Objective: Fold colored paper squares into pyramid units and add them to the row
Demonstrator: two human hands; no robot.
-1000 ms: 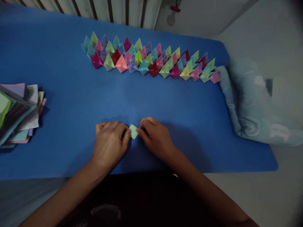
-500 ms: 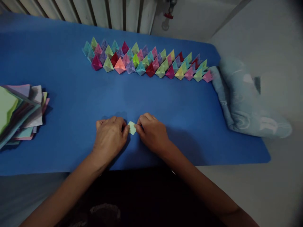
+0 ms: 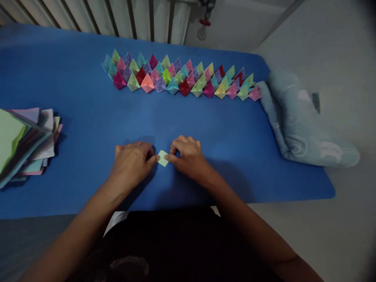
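Note:
A small pale green folded paper (image 3: 162, 158) lies between my two hands, over the blue table near its front edge. Its shape is a diamond with a corner toward me. My left hand (image 3: 132, 159) pinches its left corner between thumb and fingers. On the other side, my right hand (image 3: 188, 156) grips the right corner the same way, its fingers curled above the thumb.
Rows of colourful folded paper pieces (image 3: 184, 87) stand along the back of the blue table (image 3: 88, 129). A stack of coloured paper sheets (image 3: 32, 145) lies at the left. A folded grey-green blanket (image 3: 296, 121) rests at the right edge, and a radiator (image 3: 141, 19) is behind.
The green paper now shows more of its surface as a flat diamond. My fingers have shifted slightly at its corners, with my left hand a little farther left. The view has moved slightly.

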